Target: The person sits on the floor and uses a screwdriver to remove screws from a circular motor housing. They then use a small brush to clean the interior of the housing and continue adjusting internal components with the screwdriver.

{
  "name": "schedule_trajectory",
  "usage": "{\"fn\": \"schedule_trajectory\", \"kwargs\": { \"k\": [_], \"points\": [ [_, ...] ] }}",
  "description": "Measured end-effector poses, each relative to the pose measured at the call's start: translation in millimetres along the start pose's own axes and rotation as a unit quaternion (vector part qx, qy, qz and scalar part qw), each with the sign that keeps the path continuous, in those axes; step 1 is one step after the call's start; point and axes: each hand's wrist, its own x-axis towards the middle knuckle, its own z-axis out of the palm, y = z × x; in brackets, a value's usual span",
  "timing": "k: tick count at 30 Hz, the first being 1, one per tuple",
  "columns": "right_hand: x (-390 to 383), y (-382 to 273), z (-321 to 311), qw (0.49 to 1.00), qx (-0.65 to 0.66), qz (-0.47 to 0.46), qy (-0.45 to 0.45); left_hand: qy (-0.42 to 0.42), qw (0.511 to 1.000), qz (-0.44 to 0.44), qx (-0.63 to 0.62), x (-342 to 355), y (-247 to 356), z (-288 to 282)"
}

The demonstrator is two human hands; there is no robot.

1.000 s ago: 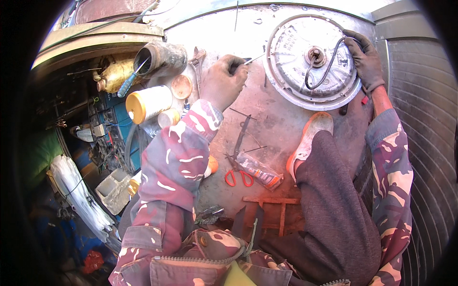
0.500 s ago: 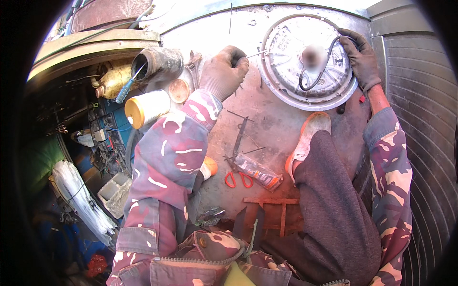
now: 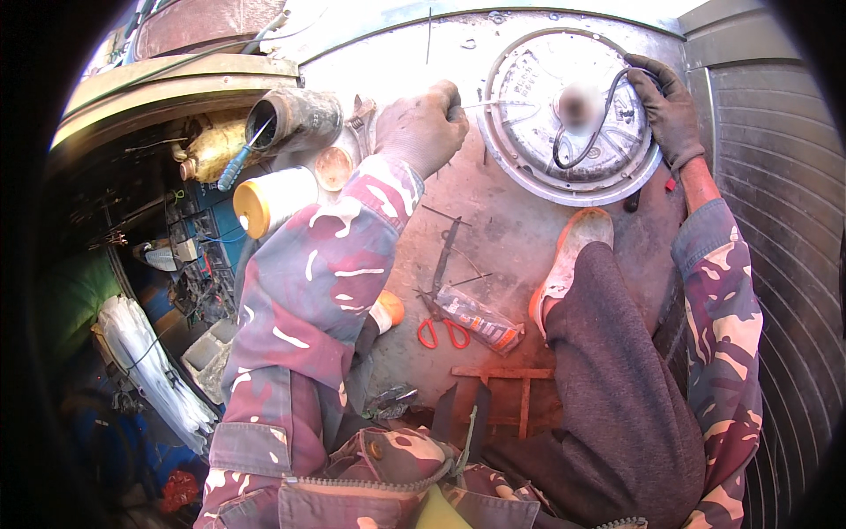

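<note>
A round silver hub motor [image 3: 529, 145], with a black cable [image 3: 608, 110] looping from its central shaft, lies on the floor in front of me. My gloved left hand [image 3: 425, 128] is closed on a thin pale rod [image 3: 495, 103], whose exact kind I cannot make out. The rod's far end reaches over the left part of the motor's face; whether it touches is unclear. My gloved right hand [image 3: 667, 110] grips the motor's right rim, fingers curled over it beside the cable.
Red-handled scissors [image 3: 443, 333] and a clear packet [image 3: 480, 317] lie between my feet. To the left are a white jar with a yellow lid [image 3: 275, 201], a dark metal cylinder [image 3: 308, 119] and a blue-handled screwdriver [image 3: 233, 167]. A ribbed metal shutter [image 3: 775, 176] bounds the right side.
My left hand has moved slightly right, and the rod now reaches farther over the motor's face. My right hand and the motor stay in place.
</note>
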Motion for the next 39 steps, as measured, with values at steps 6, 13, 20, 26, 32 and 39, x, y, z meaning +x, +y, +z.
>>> {"fn": "schedule_trajectory", "kwargs": {
  "k": [6, 13, 20, 26, 32, 39],
  "points": [
    [1, 0, 0, 1.0, -0.005, -0.004, 0.001, -0.007, 0.999, 0.009, 0.032, 4, 3, -2],
    [1, -1, -1, 1.0, -0.031, -0.002, 0.0, -0.012, 0.986, 0.082, 0.143, 4, 16, -14],
    [1, -8, 1, 0.998, -0.056, -0.028, -0.006, 0.0, 0.965, 0.184, 0.189, 17, 24, -20],
    [1, -8, 4, 1.0, -0.022, -0.012, -0.011, -0.013, 0.973, 0.178, 0.143, 21, 20, -23],
    [4, -1, 4, 1.0, -0.002, -0.01, -0.016, -0.038, 0.985, 0.148, 0.076, 21, 10, -26],
    [2, 1, 4, 1.0, -0.022, -0.012, -0.014, -0.027, 0.985, 0.159, 0.062, 18, 8, -24]
  ]
}}
